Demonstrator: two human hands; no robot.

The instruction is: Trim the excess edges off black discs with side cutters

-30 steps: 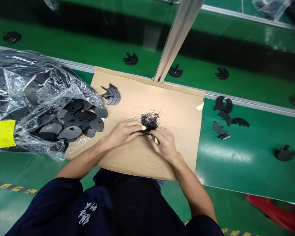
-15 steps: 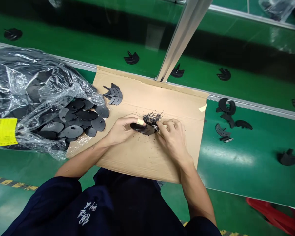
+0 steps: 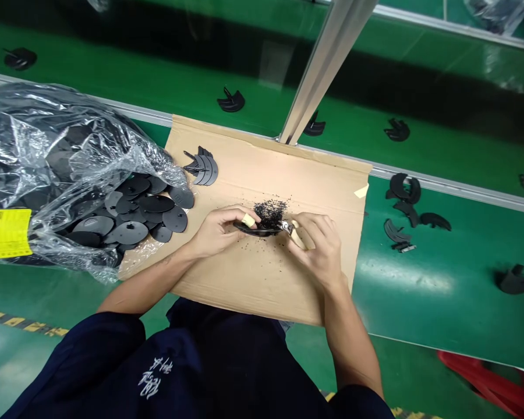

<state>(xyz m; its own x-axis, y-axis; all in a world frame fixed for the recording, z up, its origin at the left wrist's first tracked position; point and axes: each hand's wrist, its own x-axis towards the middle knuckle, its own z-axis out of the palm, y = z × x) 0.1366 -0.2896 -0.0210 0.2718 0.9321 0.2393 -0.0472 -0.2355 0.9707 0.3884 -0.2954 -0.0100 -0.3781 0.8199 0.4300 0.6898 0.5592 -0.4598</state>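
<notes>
Compared with half a second ago, the black disc [image 3: 264,233] in the left hand [image 3: 224,231] has tipped from face-up to nearly edge-on, while the right hand [image 3: 319,243] has drawn farther from the left, baring its cream-handled tool [image 3: 289,228].

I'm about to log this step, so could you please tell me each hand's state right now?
Left hand: closed, holding a black, oval plastic-looking disc.
Right hand: closed, holding a small silver metal plier-like tool with cream handles.

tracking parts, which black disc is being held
The black disc in the left hand, seen nearly edge-on; the others lie in or by the plastic bag.
</notes>
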